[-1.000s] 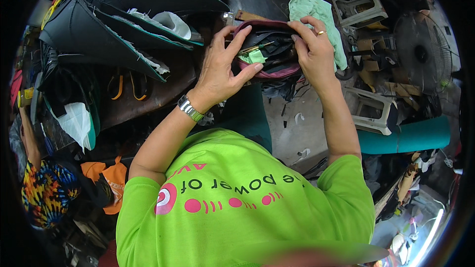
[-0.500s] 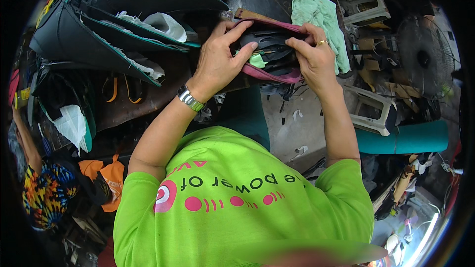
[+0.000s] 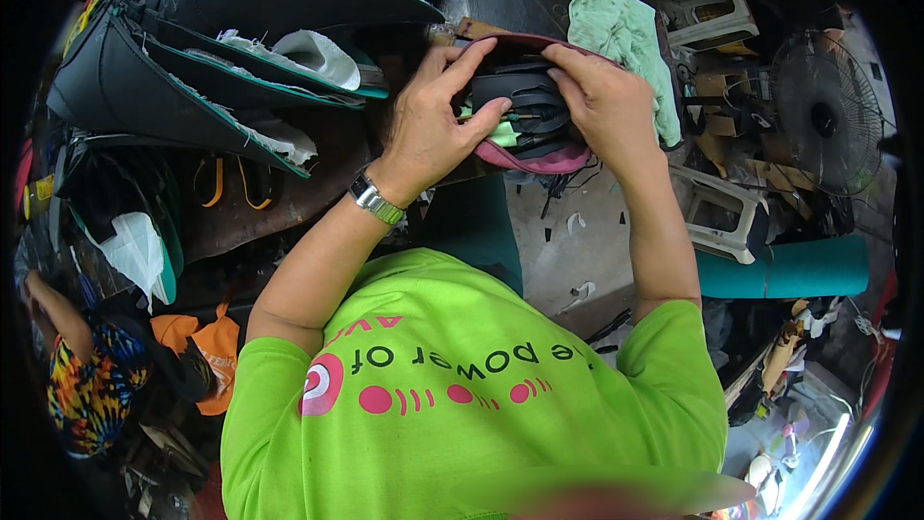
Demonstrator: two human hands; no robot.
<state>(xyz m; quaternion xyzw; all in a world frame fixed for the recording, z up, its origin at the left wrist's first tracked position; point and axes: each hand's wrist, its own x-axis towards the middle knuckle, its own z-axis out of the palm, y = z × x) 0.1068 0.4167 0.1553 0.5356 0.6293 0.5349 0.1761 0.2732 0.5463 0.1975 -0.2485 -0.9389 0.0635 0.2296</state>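
Note:
Before my chest, at the table's edge, is a round, open maroon-rimmed container (image 3: 539, 163), perhaps a soft pouch. Inside lie black curved, strap-like pieces (image 3: 535, 94) and a scrap of light green material (image 3: 502, 134). My left hand (image 3: 429, 114) grips its left side, fingers at the far rim and thumb over the inside. From the right, my right hand (image 3: 610, 108) bends over the contents, its thumb and forefinger near the far rim. Whether those fingertips pinch the rim or a black piece cannot be made out.
Large black panels with teal edges and white lining (image 3: 207, 106) are stacked at left on the dark table (image 3: 337, 159). Orange-handled scissors (image 3: 252, 195) lie below. A pale green cloth (image 3: 621, 39), stools (image 3: 717, 217), a fan (image 3: 826, 116) and a teal roll (image 3: 799, 268) are right. Another person's arm (image 3: 63, 318) shows far left.
My right hand has shifted left and up over the container, its fingers now nearer the far rim. The container has tilted slightly. My left hand stays at its side.

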